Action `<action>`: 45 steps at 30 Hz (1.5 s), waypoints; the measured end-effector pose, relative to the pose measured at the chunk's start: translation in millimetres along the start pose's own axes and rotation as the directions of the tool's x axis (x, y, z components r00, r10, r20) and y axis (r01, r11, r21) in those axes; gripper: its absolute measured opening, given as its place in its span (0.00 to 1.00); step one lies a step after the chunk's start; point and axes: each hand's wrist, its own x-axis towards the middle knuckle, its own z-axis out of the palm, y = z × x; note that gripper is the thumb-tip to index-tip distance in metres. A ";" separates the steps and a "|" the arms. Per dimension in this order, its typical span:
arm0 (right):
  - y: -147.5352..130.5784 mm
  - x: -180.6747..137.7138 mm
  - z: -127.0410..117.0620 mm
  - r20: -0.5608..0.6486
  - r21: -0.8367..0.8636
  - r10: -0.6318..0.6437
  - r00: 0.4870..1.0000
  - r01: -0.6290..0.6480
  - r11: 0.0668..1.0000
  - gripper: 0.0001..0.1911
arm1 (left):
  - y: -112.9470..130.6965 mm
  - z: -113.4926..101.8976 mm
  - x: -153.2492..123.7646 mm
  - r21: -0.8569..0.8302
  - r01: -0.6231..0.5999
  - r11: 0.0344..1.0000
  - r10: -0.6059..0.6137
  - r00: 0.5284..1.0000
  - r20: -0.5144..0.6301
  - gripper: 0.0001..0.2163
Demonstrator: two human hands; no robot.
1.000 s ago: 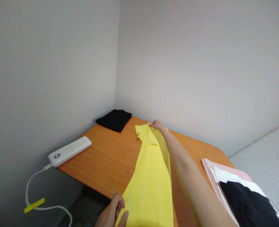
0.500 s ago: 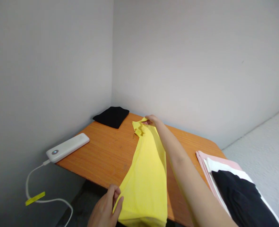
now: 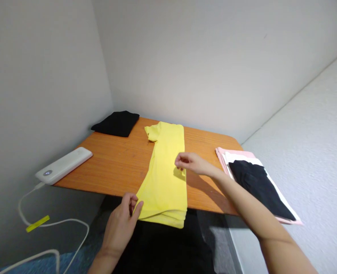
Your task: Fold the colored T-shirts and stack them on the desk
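A yellow T-shirt [image 3: 168,167] lies on the wooden table, folded lengthwise with one short sleeve out at the far left. Its hem hangs over the near table edge, with several layers showing. My left hand [image 3: 124,215] pinches the hem's left corner between thumb and fingers. Above the shirt's right side, about halfway along, is my right hand [image 3: 187,161]. Its fingers are loosely curled, apart from the thumb, with nothing seen in them, and its shadow falls on the cloth.
A folded black cloth [image 3: 117,123] lies at the table's far left corner. The white power bank [image 3: 65,165] sits on the left edge, its cable [image 3: 68,220] hanging down. At the right edge are stacked pink [image 3: 220,156], white [image 3: 228,155] and black [image 3: 259,186] garments. Walls [image 3: 168,64] border the table.
My right hand has let go of the shirt's collar end and come back towards me. The far end now lies flat. My left hand still holds the hem corner, and the view has shifted.
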 end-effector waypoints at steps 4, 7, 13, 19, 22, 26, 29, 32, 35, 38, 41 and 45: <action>1.9 -97.5 42.2 -0.021 -0.232 0.019 1.000 -0.023 0.972 0.05 | -4.3 1.4 -1.8 -0.052 0.018 0.998 -0.018 1.000 0.003 0.12; 9.2 -135.1 78.5 -0.154 -0.325 -0.034 0.988 -0.018 0.946 0.05 | -8.0 4.6 -2.5 -0.086 0.003 0.996 -0.006 0.999 -0.035 0.13; 22.8 -152.4 118.3 -0.316 -0.348 -0.082 0.945 -0.035 0.937 0.08 | -10.8 8.7 -3.0 -0.096 -0.030 0.995 0.025 0.998 -0.062 0.13; 28.0 -151.1 127.7 -0.369 -0.344 -0.113 0.923 -0.022 0.939 0.06 | -10.6 8.6 -2.4 -0.092 -0.047 0.995 0.041 0.997 -0.064 0.13; 26.7 -149.4 129.9 -0.378 -0.369 -0.135 0.916 -0.015 0.929 0.04 | -9.1 8.2 -2.9 -0.098 -0.048 0.994 0.042 0.997 -0.065 0.12; 24.4 -153.4 136.4 -0.401 -0.425 -0.250 0.881 0.063 0.903 0.04 | -3.9 5.2 -5.5 -0.125 -0.042 0.991 0.032 0.996 -0.082 0.12; 25.5 -161.1 149.0 -0.403 -0.528 -0.378 0.834 0.126 0.840 0.08 | -0.4 2.5 -7.6 -0.136 -0.041 0.990 0.028 0.995 -0.101 0.12; 30.0 -168.0 168.7 -0.368 -0.611 -0.444 0.817 0.148 0.778 0.11 | -1.1 1.2 -8.9 -0.111 -0.050 0.993 0.037 0.993 -0.111 0.12; 33.6 -170.6 189.3 -0.308 -0.610 -0.411 0.858 0.153 0.777 0.11 | -6.5 0.3 -10.2 -0.071 -0.043 0.997 0.035 0.993 -0.112 0.11; 30.9 -169.0 196.7 -0.270 -0.560 -0.369 0.889 0.167 0.812 0.09 | -12.7 -1.3 -11.6 -0.031 -0.031 0.999 0.027 0.992 -0.125 0.11; 25.5 -159.8 177.5 -0.331 -0.465 -0.347 0.878 0.168 0.869 0.05 | -14.5 -2.8 -11.6 0.000 -0.009 1.000 0.009 0.991 -0.133 0.11; 32.6 -121.6 117.0 -0.551 -0.315 -0.107 0.828 -0.088 0.945 0.02 | -8.5 -2.8 -6.4 0.073 -0.006 0.997 0.019 0.984 -0.176 0.13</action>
